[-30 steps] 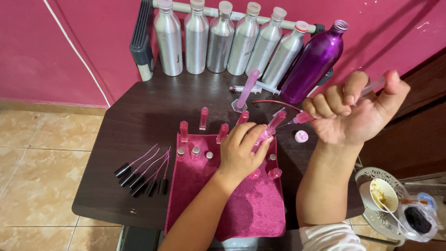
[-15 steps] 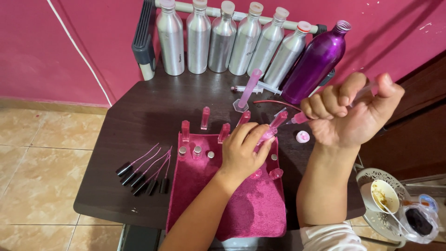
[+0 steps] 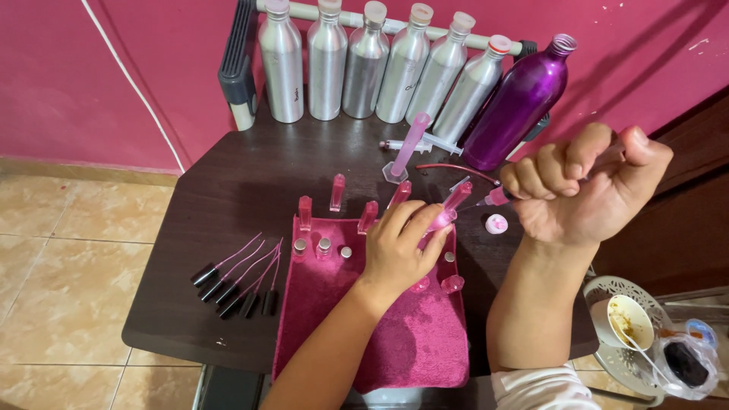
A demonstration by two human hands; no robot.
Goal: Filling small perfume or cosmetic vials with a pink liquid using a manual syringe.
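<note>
On the dark table (image 3: 228, 197), a magenta towel (image 3: 342, 319) lies under the left hand (image 3: 399, 250), clamped around a small pink vial (image 3: 443, 219). The right hand (image 3: 585, 190) grips a syringe (image 3: 497, 197), its tip apparently touching the vial's mouth.

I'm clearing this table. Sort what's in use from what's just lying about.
In use:
left hand holding a small pink vial
right hand gripping a syringe
pink towel

Lying about:
silver bottles
purple bottle
black spray pumps
pink caps
bowl with spoon
</note>
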